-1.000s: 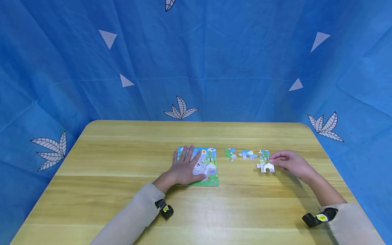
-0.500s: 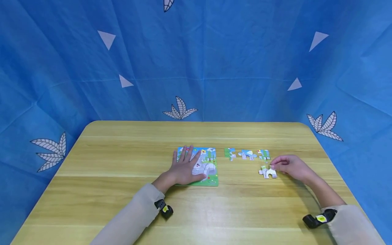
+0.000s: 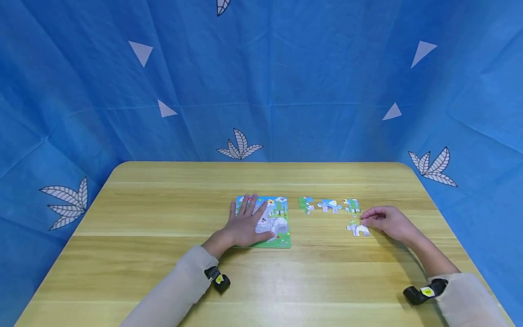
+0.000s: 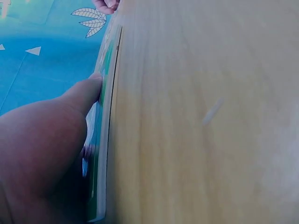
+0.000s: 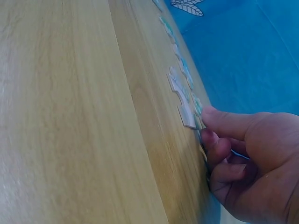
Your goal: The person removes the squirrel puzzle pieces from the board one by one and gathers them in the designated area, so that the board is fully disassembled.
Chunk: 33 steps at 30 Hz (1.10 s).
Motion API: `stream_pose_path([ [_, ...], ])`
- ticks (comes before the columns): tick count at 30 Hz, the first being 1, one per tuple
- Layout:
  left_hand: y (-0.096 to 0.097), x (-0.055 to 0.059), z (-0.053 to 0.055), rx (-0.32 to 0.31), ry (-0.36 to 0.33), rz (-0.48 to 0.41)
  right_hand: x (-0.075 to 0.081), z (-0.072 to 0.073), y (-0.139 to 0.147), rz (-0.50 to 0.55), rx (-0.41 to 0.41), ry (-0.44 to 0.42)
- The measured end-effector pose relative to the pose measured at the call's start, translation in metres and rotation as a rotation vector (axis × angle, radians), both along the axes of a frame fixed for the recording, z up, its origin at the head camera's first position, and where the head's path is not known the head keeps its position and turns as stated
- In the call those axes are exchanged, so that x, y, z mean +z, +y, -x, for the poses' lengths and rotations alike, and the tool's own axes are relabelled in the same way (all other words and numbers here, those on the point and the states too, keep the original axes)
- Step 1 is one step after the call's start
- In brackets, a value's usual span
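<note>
In the head view my left hand lies flat with spread fingers on a square picture puzzle board, covering much of its left side. The left wrist view shows the thumb along the board's edge. Off to the right, my right hand pinches the right edge of a jigsaw piece between thumb and forefinger. That piece is whitish with a cut-out in its near side. Seen from the right wrist, the piece lies close over the tabletop, its near corner at the fingertips.
Behind the held piece, three more jigsaw pieces stand in a row: a green one, a blue one and one with trees. All are on a wooden table. A blue cloth hangs past the far edge.
My right hand has brought the jigsaw piece towards me and slightly right, away from the piece with trees, and lowered it at the table. My left hand stays on the board.
</note>
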State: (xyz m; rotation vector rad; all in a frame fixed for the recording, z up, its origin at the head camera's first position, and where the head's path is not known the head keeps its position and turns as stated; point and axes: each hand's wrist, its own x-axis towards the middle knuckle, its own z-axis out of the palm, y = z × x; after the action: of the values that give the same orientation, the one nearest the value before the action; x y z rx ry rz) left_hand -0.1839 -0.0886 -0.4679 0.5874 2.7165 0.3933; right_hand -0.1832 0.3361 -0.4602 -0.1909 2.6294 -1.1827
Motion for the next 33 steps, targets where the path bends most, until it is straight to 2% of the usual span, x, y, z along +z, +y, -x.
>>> stream_pose_path([
  [7,-0.002,0.001,-0.001,0.003,0.017,-0.027,0.007,0.002,-0.012,0.008,0.006,0.036],
  [12,-0.004,0.004,-0.001,0.008,0.050,-0.039,0.017,0.007,-0.039,0.067,0.045,0.041],
  [15,-0.008,0.006,0.000,-0.004,0.063,-0.081,0.020,0.011,-0.058,0.096,0.083,0.042],
  [18,-0.017,0.007,0.002,-0.026,0.070,-0.149,0.019,0.017,-0.080,0.113,0.126,0.048],
  [22,-0.036,0.009,0.005,-0.031,0.063,-0.191,0.019,0.024,-0.113,0.124,0.174,0.064],
  [28,-0.058,0.009,0.005,-0.010,0.062,-0.169,0.017,0.030,-0.158,0.141,0.218,0.106],
  [33,-0.062,0.007,0.000,-0.006,0.026,-0.153,0.006,0.031,-0.188,0.170,0.217,0.112],
])
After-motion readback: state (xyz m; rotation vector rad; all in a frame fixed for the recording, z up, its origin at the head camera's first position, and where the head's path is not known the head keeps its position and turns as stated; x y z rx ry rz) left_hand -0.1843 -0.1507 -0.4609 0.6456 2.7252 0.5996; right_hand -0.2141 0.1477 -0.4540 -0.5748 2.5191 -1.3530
